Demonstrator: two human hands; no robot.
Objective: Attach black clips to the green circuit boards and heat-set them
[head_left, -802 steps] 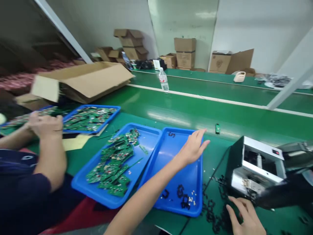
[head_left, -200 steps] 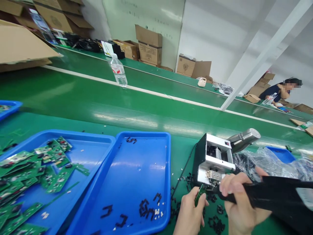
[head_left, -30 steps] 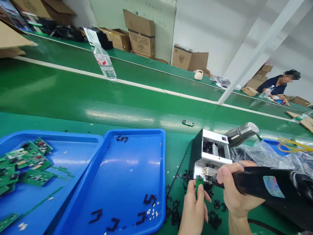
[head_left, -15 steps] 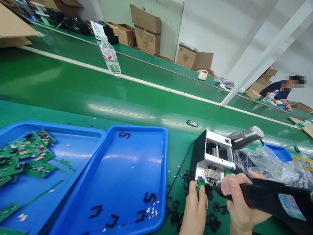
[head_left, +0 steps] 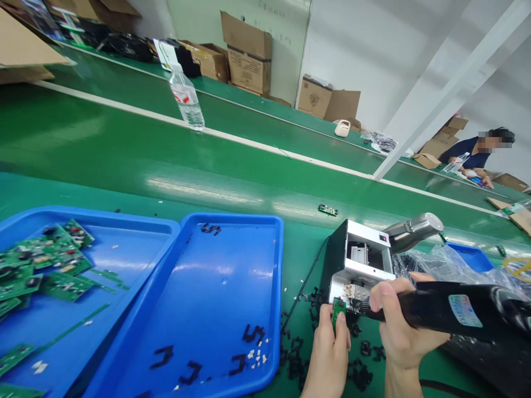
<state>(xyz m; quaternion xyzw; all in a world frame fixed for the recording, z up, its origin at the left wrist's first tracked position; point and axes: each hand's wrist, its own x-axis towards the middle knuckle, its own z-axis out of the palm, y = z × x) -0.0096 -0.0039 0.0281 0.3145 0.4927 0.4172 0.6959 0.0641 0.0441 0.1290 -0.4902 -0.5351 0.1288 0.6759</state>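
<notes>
My left hand (head_left: 329, 354) pinches a small green circuit board (head_left: 339, 312) upright at the front of a silver-and-black bench machine (head_left: 357, 265). My right hand (head_left: 400, 318) grips a black handheld tool (head_left: 456, 309) with a blue-and-white label. The tool's tip reaches the machine's front, next to the board, and the contact point is partly hidden by my fingers. To the left, green circuit boards (head_left: 53, 260) lie in a blue tray (head_left: 95, 215). A second blue tray (head_left: 215, 282) holds black plastic pieces (head_left: 253, 333).
Black plastic scraps (head_left: 363, 376) and a black cable (head_left: 305, 287) lie on the green bench. A loose board (head_left: 327, 210) sits on the belt. Beyond are a plastic bag (head_left: 452, 265), water bottle (head_left: 186, 99), cardboard boxes (head_left: 249, 52) and a co-worker (head_left: 468, 160).
The black tool has levelled out, its far end swinging up from the lower right. My left hand and the board stay at the machine's front.
</notes>
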